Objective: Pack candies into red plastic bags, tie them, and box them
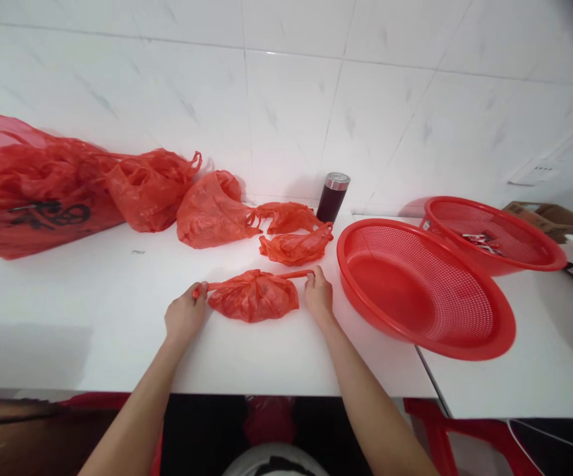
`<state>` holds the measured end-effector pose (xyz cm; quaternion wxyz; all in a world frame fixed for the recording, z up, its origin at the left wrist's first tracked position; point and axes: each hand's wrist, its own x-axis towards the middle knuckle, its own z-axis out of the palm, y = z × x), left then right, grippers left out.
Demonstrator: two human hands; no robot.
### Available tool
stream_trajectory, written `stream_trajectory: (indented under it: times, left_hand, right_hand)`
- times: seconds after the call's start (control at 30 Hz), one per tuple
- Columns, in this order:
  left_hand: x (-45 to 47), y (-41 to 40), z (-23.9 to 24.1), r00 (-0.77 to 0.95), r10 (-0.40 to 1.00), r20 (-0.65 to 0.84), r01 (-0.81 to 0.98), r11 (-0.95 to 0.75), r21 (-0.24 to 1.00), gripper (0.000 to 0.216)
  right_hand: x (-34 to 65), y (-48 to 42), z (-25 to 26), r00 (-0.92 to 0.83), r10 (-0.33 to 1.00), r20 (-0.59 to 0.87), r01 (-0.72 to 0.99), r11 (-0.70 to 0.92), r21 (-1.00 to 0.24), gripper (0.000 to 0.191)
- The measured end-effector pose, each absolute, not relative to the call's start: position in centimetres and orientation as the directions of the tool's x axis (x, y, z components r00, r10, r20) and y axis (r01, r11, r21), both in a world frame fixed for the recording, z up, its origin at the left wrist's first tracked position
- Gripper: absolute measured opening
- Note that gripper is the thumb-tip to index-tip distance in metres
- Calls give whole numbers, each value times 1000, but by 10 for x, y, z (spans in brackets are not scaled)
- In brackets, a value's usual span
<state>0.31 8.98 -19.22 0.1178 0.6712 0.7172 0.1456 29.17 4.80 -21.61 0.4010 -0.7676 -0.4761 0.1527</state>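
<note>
Left grip and right grip clasping handles, red bag between, long axis left to right, handles pointing outward

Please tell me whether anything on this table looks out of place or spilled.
Only a small greyish scrap looks odd, lying alone on the white table before a red bag; I see no spill.

The 1 view comes from the person's head, above and just behind the front edge of the white table, facing forward and steeply down. It is near enough to show the left hand and right hand whole, yet wide enough to reach the tiled wall beyond the back edge.
</note>
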Motion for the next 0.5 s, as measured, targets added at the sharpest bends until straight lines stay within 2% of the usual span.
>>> stream_trajectory:
  times: [0.13, 0.23, 0.33, 0.4, 0.47, 0.5]
  left_hand:
    - [-2, 91, -191, -64, 998, -20, 886, 66, 458, 51]
    - [1, 95, -187, -57, 998, -32, 887, 66, 457, 45]
    - [8, 95, -173, -75, 994, 83, 905, 33, 423, 33]
    - [20, 93, -162, -9, 959, 284, 916, -106, 386, 35]
    - [36, 92, -154, 219, 871, 440, 871, -378, 314, 33]
    - [46, 92, -152, 367, 812, 454, 809, -519, 275, 32]
  right_hand:
    - [292, 50, -220, 523, 838, 153, 530, -179, -829, 18]
    - [295, 50, -223, 511, 848, 139, 455, -131, -881, 16]
    - [299, 50, -226, 500, 858, 115, 362, -87, -928, 18]
    - [300, 50, -226, 503, 858, 105, 310, -66, -948, 18]
    - [299, 49, -226, 505, 857, 102, 276, -48, -960, 17]
    - [298, 48, -225, 504, 857, 102, 262, -39, -964, 17]
